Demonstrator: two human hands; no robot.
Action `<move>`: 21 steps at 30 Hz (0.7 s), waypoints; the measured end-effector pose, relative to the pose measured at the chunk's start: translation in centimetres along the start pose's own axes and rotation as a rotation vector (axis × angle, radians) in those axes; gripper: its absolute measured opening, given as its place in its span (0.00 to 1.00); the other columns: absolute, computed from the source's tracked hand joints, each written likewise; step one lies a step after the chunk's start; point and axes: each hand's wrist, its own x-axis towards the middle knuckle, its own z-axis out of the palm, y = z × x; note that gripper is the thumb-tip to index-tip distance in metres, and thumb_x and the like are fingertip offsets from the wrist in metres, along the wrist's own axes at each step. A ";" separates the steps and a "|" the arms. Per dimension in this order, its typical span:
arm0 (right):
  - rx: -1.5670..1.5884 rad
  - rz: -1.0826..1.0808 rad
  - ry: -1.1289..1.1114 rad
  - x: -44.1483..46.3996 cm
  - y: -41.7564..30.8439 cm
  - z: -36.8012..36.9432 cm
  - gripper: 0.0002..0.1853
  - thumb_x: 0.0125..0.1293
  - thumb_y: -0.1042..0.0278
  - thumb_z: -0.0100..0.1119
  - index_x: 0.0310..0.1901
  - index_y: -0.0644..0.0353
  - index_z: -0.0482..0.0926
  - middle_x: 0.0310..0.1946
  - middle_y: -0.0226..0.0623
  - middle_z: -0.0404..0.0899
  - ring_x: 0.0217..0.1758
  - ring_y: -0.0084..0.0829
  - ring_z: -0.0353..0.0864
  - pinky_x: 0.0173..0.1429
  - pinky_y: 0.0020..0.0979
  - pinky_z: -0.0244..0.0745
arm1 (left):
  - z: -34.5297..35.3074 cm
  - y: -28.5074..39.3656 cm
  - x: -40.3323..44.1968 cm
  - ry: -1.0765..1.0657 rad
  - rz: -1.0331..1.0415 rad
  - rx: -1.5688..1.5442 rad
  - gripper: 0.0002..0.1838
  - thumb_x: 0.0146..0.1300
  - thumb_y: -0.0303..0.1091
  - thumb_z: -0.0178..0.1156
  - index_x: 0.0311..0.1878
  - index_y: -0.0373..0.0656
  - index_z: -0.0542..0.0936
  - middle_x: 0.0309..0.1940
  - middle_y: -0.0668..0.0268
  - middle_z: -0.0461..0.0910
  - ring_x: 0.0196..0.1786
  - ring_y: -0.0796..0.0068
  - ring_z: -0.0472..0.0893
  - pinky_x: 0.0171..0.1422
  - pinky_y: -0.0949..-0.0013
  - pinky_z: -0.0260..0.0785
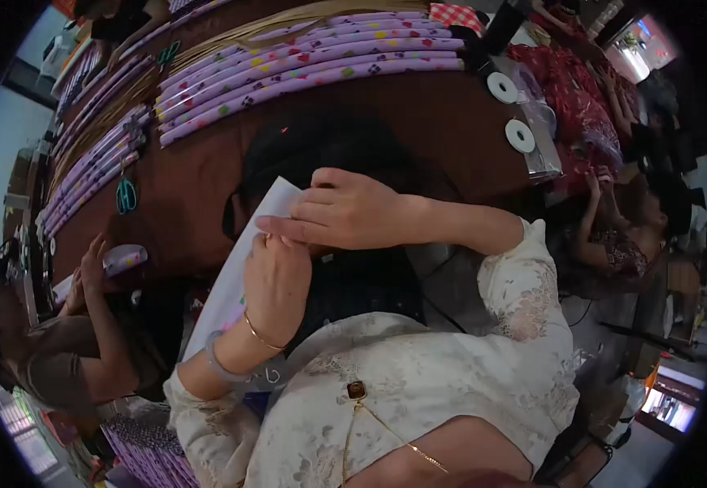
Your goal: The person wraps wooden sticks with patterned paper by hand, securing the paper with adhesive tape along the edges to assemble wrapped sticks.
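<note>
Beyond the left hand point(276, 281) and right hand point(343, 213), both curled snugly on a long white paper-like roll point(230, 299), seemingly unfinished, I see purple paw-print rolls point(304, 71), apparently done.

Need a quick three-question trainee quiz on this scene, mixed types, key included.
1. The left hand and right hand are at: A) red cloth; B) a long white piece; C) scissors.
2. True or false: in the picture, the purple rolls lie left of the white discs.
3. Fill in: the gold bracelet is on the ____ wrist.

Key: 1 B; 2 true; 3 left.
</note>
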 end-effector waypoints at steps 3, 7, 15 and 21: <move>-0.243 -0.008 0.051 -1.7 2.2 -6.3 0.20 0.57 0.67 0.55 0.54 0.49 0.74 0.30 0.21 0.72 0.35 0.19 0.73 0.47 0.24 0.63 | -4.0 5.4 3.5 0.097 0.301 0.150 0.05 0.58 0.29 0.49 0.31 0.38 0.73 0.25 0.59 0.73 0.31 0.63 0.74 0.31 0.66 0.69; -0.576 0.009 0.134 -3.4 4.3 -11.4 0.17 0.56 0.62 0.59 0.49 0.48 0.75 0.31 0.21 0.75 0.36 0.20 0.75 0.54 0.28 0.60 | -7.1 10.4 7.3 0.094 0.500 0.094 0.11 0.54 0.33 0.57 0.37 0.38 0.71 0.28 0.59 0.73 0.34 0.61 0.74 0.35 0.65 0.68; -0.997 0.092 -0.015 -8.3 8.6 -21.4 0.26 0.53 0.69 0.57 0.56 0.59 0.70 0.36 0.23 0.79 0.39 0.19 0.77 0.51 0.28 0.59 | -10.2 10.6 13.7 -0.088 0.638 -0.229 0.23 0.48 0.41 0.68 0.42 0.39 0.72 0.33 0.53 0.76 0.36 0.53 0.76 0.41 0.61 0.68; -1.164 0.413 -0.058 -14.7 11.6 -21.1 0.25 0.58 0.72 0.54 0.60 0.58 0.68 0.39 0.21 0.79 0.41 0.16 0.75 0.50 0.26 0.56 | -6.6 2.4 20.8 -0.033 0.730 -0.155 0.19 0.51 0.40 0.64 0.43 0.40 0.75 0.33 0.56 0.78 0.38 0.52 0.77 0.42 0.57 0.68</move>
